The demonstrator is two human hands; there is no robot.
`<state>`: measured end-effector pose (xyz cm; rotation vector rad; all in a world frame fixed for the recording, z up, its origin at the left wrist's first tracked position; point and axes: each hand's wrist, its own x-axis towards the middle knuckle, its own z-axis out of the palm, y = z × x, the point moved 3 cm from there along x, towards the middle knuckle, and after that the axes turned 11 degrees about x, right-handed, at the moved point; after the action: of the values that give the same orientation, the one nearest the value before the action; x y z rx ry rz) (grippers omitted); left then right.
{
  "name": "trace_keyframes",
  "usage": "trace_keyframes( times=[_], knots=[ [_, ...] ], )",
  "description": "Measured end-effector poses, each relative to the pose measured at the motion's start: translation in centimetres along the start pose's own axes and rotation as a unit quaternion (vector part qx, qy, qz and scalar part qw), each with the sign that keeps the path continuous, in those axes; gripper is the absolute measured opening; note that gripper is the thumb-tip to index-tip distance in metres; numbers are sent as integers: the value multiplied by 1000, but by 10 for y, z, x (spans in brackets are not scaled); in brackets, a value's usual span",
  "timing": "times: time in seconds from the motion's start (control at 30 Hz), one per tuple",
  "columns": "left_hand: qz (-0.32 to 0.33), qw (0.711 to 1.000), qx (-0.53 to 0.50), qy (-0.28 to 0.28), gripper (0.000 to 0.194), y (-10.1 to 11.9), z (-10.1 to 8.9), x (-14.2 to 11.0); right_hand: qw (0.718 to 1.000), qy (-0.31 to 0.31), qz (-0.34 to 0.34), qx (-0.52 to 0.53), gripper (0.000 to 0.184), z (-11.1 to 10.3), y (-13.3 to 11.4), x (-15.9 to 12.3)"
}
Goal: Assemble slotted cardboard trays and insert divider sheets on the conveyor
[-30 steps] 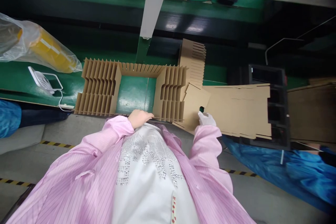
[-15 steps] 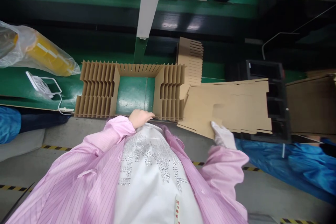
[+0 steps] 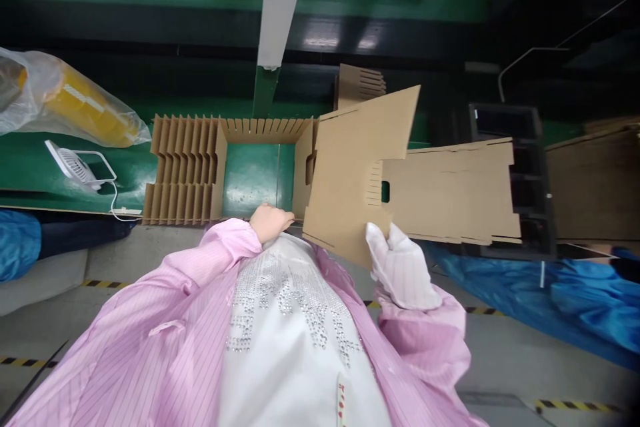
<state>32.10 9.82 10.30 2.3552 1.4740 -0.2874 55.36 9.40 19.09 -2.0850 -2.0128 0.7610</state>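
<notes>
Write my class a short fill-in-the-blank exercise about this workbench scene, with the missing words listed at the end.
The right hand wears a white ____. Its fingers hold a flat sheet made of ____. The white fan is to the ____ of the slotted frame. The tabletop seen inside the slotted frame is ____ in colour.

Missing words: glove; cardboard; left; green.
</notes>
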Motion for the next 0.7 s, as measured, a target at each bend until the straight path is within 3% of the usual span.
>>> trace_keyframes(
  times=[0.17, 0.4, 0.57, 0.7],
  knots=[
    [4, 1000, -10, -6, 29, -1, 0, 0, 1000, 18, -10, -10, 41, 3, -29, 7],
    [7, 1000, -5, 3, 29, -3, 0, 1, 986, 50, -58, -150, 41, 14, -56, 2],
    [17, 1000, -7, -9, 30, -3, 0, 1, 980, 80, -10, -180, 49, 24, -81, 2],
    [22, 1000, -9, -2, 30, -2, -2, 0, 982, 72, -20, -171, 51, 41, -94, 10]
  ],
)
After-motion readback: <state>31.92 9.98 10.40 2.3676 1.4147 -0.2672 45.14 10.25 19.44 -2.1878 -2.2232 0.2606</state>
